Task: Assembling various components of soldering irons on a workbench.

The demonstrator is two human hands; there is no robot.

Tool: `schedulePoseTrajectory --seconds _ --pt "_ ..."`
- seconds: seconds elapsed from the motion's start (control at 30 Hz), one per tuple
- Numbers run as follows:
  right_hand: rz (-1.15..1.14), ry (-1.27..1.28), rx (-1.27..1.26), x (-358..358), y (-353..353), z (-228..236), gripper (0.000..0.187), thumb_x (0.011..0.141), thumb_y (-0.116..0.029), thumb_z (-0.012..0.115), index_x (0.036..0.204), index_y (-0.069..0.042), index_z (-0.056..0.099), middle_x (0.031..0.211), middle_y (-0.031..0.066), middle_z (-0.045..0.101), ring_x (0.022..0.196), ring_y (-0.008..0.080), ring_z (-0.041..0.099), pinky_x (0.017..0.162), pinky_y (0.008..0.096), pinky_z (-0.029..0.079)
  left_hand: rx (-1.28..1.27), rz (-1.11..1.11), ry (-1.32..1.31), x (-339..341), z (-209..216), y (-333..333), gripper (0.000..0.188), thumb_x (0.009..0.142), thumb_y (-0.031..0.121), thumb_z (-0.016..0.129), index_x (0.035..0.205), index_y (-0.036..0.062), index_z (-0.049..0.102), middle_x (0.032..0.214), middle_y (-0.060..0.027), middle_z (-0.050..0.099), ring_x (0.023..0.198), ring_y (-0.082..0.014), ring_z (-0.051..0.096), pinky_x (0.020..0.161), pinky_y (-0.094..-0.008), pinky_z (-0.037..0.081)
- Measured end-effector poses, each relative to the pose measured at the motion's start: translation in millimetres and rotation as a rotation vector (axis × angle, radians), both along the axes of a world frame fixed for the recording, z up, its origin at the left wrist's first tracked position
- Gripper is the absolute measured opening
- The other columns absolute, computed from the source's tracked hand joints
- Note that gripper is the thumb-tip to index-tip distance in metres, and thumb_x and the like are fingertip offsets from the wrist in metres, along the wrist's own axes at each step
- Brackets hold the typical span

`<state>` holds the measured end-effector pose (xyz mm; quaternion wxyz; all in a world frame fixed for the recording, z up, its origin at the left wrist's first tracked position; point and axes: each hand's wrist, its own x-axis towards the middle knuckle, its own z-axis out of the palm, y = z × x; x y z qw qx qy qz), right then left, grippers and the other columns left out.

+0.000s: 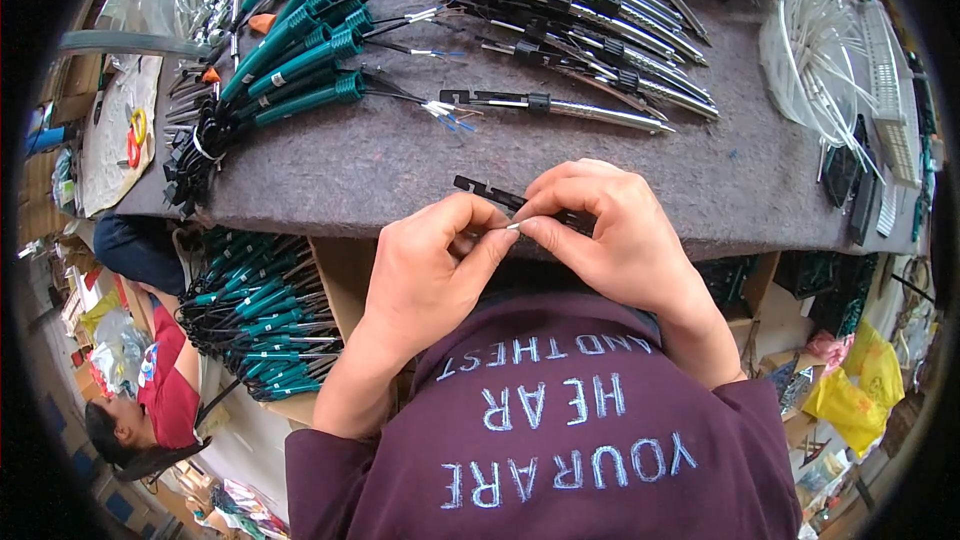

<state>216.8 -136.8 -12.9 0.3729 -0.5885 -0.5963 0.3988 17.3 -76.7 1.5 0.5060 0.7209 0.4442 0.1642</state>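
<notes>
Left hand (428,252), right hand (615,225), both curled, pinching white piece (514,227).

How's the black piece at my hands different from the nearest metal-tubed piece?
The black piece is partly hidden by your right hand; the metal-tubed piece lies uncovered. The black piece slants more steeply across the picture than the metal-tubed piece. Both show black notched ends.

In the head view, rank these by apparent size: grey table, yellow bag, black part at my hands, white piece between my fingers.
1. Grey table
2. Yellow bag
3. Black part, partly hidden
4. White piece
</notes>
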Motion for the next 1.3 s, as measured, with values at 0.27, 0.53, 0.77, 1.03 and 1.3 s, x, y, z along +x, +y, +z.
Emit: schedulePoseTrajectory --seconds 0.27,0.53,0.77,1.03,1.3 --pt "0.049 -0.026 -0.025 -6.2 -2.7 -0.5 0.011 0.085 -0.012 0.073 0.089 -0.002 0.073 0.094 0.0125 0.071 0.095 0.0322 0.067 0.084 0.0405 0.053 0.239 -0.189 0.09 -6.5 13.1 6.1 0.011 0.082 0.0 0.073 0.09 0.0005 0.066 0.076 -0.008 0.067 0.063 -0.0134 0.066 0.055 -0.0267 0.05" --pt "-0.064 0.029 -0.035 -9.6 -4.4 0.9 0.011 0.085 -0.011 0.073 0.089 -0.001 0.072 0.091 0.0137 0.071 0.09 0.0323 0.069 0.082 0.0403 0.054 0.308 0.044 0.13 -11.2 14.1 0.9 0.009 0.08 -0.002 0.07 0.086 0.0029 0.065 0.077 -0.0088 0.067 0.059 -0.0202 0.066 0.053 -0.0311 0.052" --pt "-0.073 0.046 -0.028 -9.0 -4.6 2.2 0.008 0.084 -0.004 0.074 0.09 0.0 0.072 0.096 0.0108 0.072 0.088 0.0228 0.07 0.077 0.0323 0.054 0.093 0.061 -0.094 -0.8 -4.0 -10.6 0.017 0.084 0.006 0.079 0.098 -0.0003 0.071 0.079 -0.008 0.07 0.061 -0.0107 0.065 0.054 -0.0245 0.05" --pt "-0.051 -0.14 0.106 -10.2 -7.9 2.3 0.01 0.08 -0.006 0.077 0.089 -0.003 0.073 0.096 0.0107 0.072 0.089 0.0292 0.069 0.079 0.0379 0.054 -0.182 0.052 -0.038 -3.4 -0.4 -2.8 0.009 0.09 0.005 0.072 0.09 -0.0017 0.066 0.075 -0.0057 0.069 0.064 -0.0077 0.064 0.058 -0.0241 0.051" --pt "-0.089 -0.24 0.195 -11.1 -2.5 6.3 0.011 0.079 -0.005 0.078 0.087 -0.004 0.071 0.096 0.01 0.071 0.087 0.0286 0.068 0.076 0.0368 0.054 -0.478 0.154 -0.196 -3.6 2.5 1.2 0.009 0.096 0.007 0.067 0.1 0.0 0.063 0.084 -0.0022 0.067 0.067 -0.0062 0.062 0.059 -0.0213 0.051"
